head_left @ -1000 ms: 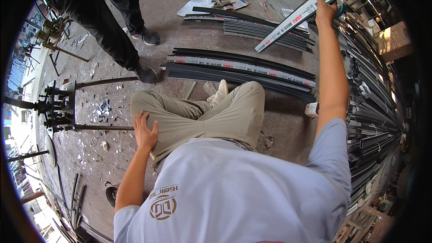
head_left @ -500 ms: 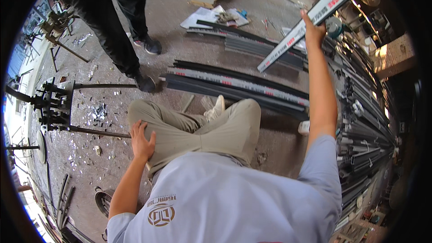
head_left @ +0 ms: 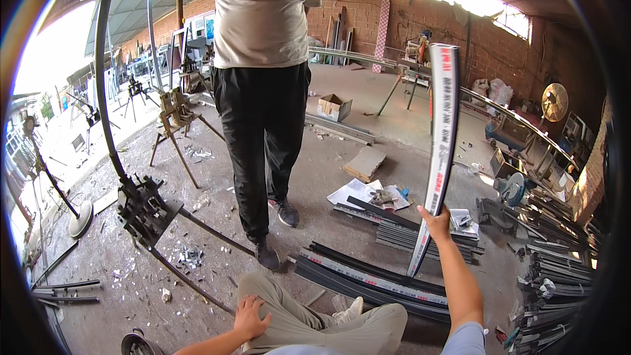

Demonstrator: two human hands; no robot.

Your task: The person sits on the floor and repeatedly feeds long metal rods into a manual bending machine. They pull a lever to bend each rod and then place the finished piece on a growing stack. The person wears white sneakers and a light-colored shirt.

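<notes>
My right hand (head_left: 436,223) is wrapped round the lower part of a long metal profile bar (head_left: 443,125), faced with white printed film. The bar stands nearly upright, its lower end just above or against the bundles on the floor; I cannot tell which. Spread fingers of my left hand (head_left: 251,317) rest on my left thigh, holding nothing. Dark and film-covered profiles (head_left: 368,281) lie side by side in front of my bent legs. Just beyond them is a second bundle of grey profiles (head_left: 401,235).
A person (head_left: 263,105) stands ahead, one hand on the long lever of a black hand press (head_left: 148,210) at left. Scraps litter the floor around it. A board (head_left: 364,163), papers and a cardboard box (head_left: 334,108) lie farther off. Stacked profiles (head_left: 559,296) and a fan (head_left: 555,102) are at right.
The view has tilted up, showing the standing person's torso and the workshop beyond. The bar in my right hand has swung from a rightward slant to nearly upright. My left hand stays on my thigh.
</notes>
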